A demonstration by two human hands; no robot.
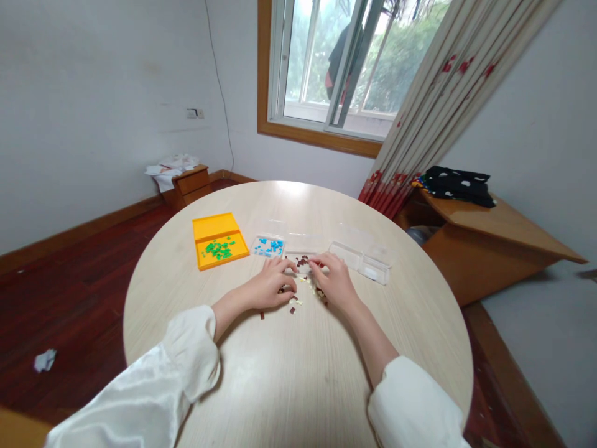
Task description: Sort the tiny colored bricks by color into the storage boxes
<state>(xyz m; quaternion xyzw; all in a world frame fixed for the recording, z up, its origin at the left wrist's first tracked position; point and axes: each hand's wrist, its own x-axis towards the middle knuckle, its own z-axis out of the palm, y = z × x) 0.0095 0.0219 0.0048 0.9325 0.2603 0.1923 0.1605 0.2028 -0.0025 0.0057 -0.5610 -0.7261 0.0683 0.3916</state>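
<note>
My left hand rests low over the table with fingers curved and apart, beside small dark brown and cream toy bricks. Above the clear box in the middle, my right hand has thumb and fingertips pinched together on what looks like a small brown brick. Several brown bricks lie in that box, just by these fingertips. More brown and cream pieces are spread between and partly under both hands. One brown brick lies apart, under my left wrist.
On the round table, a yellow case with green bricks stands open at left. Beside it is a clear box with blue bricks. Clear boxes lie at right. A wooden cabinet stands beyond the table's right edge.
</note>
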